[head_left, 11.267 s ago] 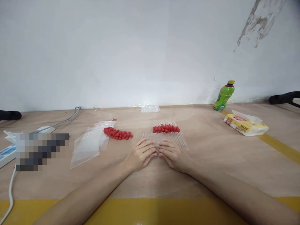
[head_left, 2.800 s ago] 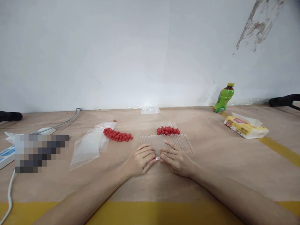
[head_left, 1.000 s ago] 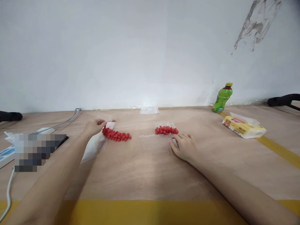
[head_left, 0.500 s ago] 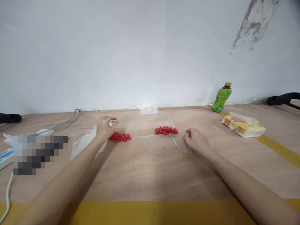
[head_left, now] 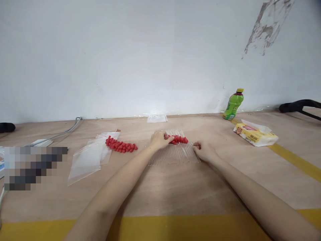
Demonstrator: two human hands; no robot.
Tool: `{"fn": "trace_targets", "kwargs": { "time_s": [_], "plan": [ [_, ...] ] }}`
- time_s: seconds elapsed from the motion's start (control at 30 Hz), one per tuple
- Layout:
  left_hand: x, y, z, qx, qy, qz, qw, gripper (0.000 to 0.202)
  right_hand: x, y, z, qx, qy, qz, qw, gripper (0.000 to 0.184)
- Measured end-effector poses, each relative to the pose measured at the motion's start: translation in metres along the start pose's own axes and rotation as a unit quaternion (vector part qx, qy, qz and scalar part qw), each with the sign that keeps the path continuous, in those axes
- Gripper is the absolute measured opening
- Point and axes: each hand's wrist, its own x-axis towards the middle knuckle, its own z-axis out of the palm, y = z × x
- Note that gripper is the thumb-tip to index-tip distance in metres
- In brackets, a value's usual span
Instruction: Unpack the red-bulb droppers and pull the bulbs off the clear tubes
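Observation:
A row of clear thin tubes [head_left: 173, 154] lies on the brown table [head_left: 160, 187]. Behind it lies a second row of tubes with red caps [head_left: 179, 139]. My left hand [head_left: 159, 139] rests at the left end of the capped row with its fingers curled; whatever they hold is hidden. My right hand [head_left: 204, 151] is loosely closed at the right end of the uncapped row, touching it. A loose pile of red caps [head_left: 121, 146] lies to the left, apart from both hands.
Clear zip bags [head_left: 87, 157] lie left of the red pile. A green bottle [head_left: 233, 104] and a yellow tissue pack [head_left: 255, 135] are at the right. Cables and a power strip [head_left: 40, 142] are at far left. A small bag [head_left: 156, 118] lies by the wall.
My left hand went out to the red cap pile at the left, then came back to the left end of the capped row. My right hand slid to the right end of the uncapped tubes.

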Motion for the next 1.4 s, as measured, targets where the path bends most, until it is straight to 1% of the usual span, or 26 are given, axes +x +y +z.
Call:
{"fn": "trace_targets", "kwargs": {
  "time_s": [0.17, 0.47, 0.67, 0.73, 0.8, 0.83, 0.87, 0.93, 0.97, 1.0, 1.03, 1.07, 1.13, 1.17, 1.23, 1.27, 1.33, 1.4],
  "plan": [
    [0.005, 0.003, 0.006, -0.002, -0.031, -0.028, 0.999, 0.039, -0.002, -0.005, 0.002, 0.002, 0.0, -0.001, 1.0, 0.024],
    [0.011, 0.007, 0.004, 0.002, -0.072, -0.08, 0.994, 0.045, -0.001, -0.004, 0.001, 0.0, 0.011, 0.004, 1.0, 0.025],
    [0.011, 0.012, 0.0, 0.002, -0.061, -0.1, 0.993, 0.035, 0.003, 0.001, 0.003, 0.015, 0.031, 0.003, 0.999, 0.027],
    [0.006, 0.011, -0.005, -0.003, -0.049, -0.092, 0.995, 0.033, 0.003, 0.002, 0.003, 0.027, 0.041, -0.003, 0.999, 0.027],
    [-0.004, 0.007, -0.014, -0.009, -0.029, -0.071, 0.997, 0.03, 0.002, 0.001, 0.002, 0.04, 0.06, -0.013, 0.997, 0.03],
    [-0.012, 0.004, -0.02, -0.011, -0.016, -0.06, 0.998, 0.027, 0.0, -0.001, 0.001, 0.052, 0.087, -0.028, 0.994, 0.032],
    [-0.022, 0.0, -0.026, -0.012, 0.002, -0.04, 0.999, 0.024, -0.003, -0.003, 0.0, 0.066, 0.128, -0.054, 0.988, 0.035],
    [-0.045, -0.01, -0.038, -0.001, 0.044, 0.017, 0.999, 0.017, -0.01, -0.011, -0.004, 0.092, 0.222, -0.142, 0.96, 0.04],
    [-0.058, -0.015, -0.043, 0.02, 0.073, 0.085, 0.994, 0.015, -0.015, -0.016, -0.005, 0.097, 0.259, -0.201, 0.94, 0.041],
    [-0.07, -0.02, -0.047, 0.048, 0.089, 0.143, 0.985, 0.014, -0.021, -0.022, -0.007, 0.089, 0.273, -0.262, 0.921, 0.043],
    [-0.081, -0.025, -0.05, 0.081, 0.097, 0.19, 0.974, 0.014, -0.026, -0.028, -0.007, 0.069, 0.265, -0.319, 0.907, 0.045],
    [-0.091, -0.029, -0.051, 0.113, 0.106, 0.232, 0.96, 0.015, -0.032, -0.035, -0.008, 0.042, 0.244, -0.372, 0.895, 0.048],
    [-0.107, -0.035, -0.051, 0.161, 0.118, 0.287, 0.937, 0.015, -0.043, -0.047, -0.005, -0.016, 0.191, -0.459, 0.868, 0.05],
    [-0.112, -0.036, -0.049, 0.172, 0.126, 0.307, 0.927, 0.015, -0.047, -0.052, -0.002, -0.039, 0.172, -0.488, 0.855, 0.048],
    [-0.119, -0.037, -0.045, 0.176, 0.145, 0.333, 0.915, 0.013, -0.053, -0.06, 0.005, -0.064, 0.16, -0.518, 0.838, 0.041],
    [-0.12, -0.037, -0.042, 0.173, 0.153, 0.339, 0.912, 0.011, -0.055, -0.062, 0.01, -0.068, 0.162, -0.524, 0.834, 0.038],
    [-0.122, -0.036, -0.039, 0.164, 0.163, 0.344, 0.91, 0.008, -0.056, -0.064, 0.019, -0.061, 0.172, -0.525, 0.832, 0.028],
    [-0.123, -0.035, -0.038, 0.154, 0.165, 0.336, 0.914, 0.008, -0.055, -0.063, 0.026, -0.039, 0.173, -0.52, 0.836, 0.019]
  ]
}}
